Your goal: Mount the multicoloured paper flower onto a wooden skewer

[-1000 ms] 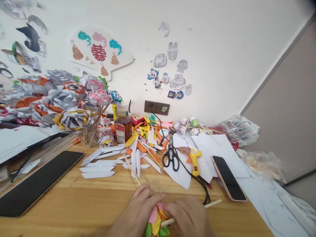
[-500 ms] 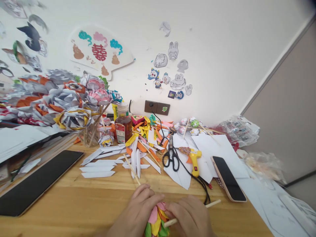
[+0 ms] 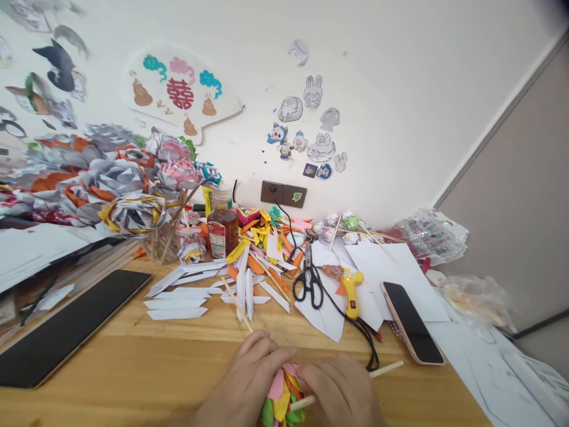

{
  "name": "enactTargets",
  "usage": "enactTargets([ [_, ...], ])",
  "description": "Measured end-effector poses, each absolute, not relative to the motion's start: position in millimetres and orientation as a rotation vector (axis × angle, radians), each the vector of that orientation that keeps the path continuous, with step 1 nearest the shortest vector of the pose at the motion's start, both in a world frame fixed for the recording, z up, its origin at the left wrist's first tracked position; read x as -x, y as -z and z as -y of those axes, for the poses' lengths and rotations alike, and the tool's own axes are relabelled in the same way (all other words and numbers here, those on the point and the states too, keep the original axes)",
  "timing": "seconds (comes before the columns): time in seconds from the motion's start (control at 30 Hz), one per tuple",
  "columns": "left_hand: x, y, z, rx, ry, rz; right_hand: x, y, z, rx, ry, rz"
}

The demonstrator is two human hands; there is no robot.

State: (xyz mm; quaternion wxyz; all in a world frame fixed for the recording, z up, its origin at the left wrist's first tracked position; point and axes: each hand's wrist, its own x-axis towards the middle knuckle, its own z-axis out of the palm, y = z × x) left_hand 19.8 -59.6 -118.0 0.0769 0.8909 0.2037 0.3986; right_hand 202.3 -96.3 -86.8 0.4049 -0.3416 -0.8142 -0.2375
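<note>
Between ten and eleven o'clock, on a fan-shaped sheet on the wall, stands one large red character, 囍, the double-happiness sign. Just below nine o'clock, a bottle bears a red-and-white label whose print is too small to read; so is that on the yellow glue gun, between four and five.

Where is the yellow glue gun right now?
In the head view, the glue gun lies right of centre, between the scissors and the phone, beyond the right hand.
</note>
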Motion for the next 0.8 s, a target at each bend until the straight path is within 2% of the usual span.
enactTargets([
  [0.3, -22, 131, 56, -2.628, -1.190, -0.581, -205, 83, 94, 0.861, 0.602, 2.007],
  [0.8, -21, 122, 58, -2.657, -1.194, -0.661, -208, 88, 93, 0.849, 0.632, 2.077],
])
